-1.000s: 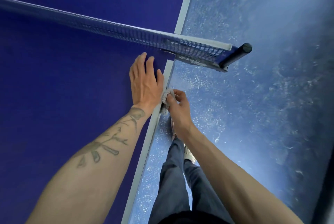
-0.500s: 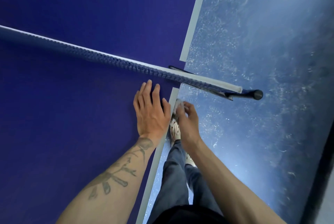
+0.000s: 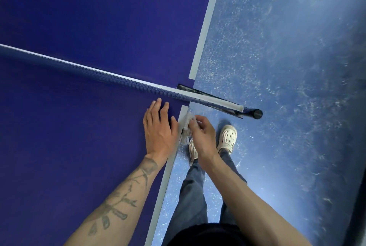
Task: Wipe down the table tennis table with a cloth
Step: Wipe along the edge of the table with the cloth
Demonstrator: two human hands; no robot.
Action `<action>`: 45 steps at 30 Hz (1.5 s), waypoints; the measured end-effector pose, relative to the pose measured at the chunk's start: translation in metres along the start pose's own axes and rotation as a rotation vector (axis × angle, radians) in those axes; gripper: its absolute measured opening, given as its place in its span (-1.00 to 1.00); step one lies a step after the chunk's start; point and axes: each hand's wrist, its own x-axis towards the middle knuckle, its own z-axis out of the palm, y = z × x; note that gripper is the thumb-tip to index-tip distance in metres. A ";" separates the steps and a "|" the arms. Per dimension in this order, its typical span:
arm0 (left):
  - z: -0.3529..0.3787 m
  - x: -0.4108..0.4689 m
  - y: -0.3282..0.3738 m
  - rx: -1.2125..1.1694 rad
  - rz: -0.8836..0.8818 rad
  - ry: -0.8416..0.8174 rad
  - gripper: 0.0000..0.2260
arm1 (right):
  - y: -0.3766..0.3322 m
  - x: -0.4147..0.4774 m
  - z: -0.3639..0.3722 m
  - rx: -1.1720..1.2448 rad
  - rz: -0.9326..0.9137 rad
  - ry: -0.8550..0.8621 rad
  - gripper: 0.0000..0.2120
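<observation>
I am watching a person who is wearing dark blue-grey trousers (image 3: pixel 191 196) and a black top (image 3: pixel 204 234), both showing just off the pale edge of the table (image 3: pixel 69 156). Cream clogs (image 3: pixel 227 136) with round holes are covering the feet, also beside the table. A dark tattoo (image 3: pixel 118 206) of a leafy branch is running along the bare left forearm (image 3: pixel 111 218), over the table.

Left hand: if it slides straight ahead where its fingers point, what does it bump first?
Probably the net, stretched across the table just beyond the fingertips of the left hand; nothing else shows between them.
</observation>
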 end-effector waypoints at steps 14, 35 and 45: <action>-0.144 0.045 0.093 -0.337 -0.028 0.204 -0.71 | -0.186 -0.100 -0.099 0.158 -0.322 -0.341 -0.93; -0.002 0.269 0.107 0.042 0.102 -0.065 -0.59 | -0.122 0.153 -0.021 -0.082 0.151 -0.308 -0.96; 0.011 0.382 0.144 0.038 0.193 0.046 -0.57 | -0.186 0.194 -0.007 0.077 0.069 -0.135 -0.98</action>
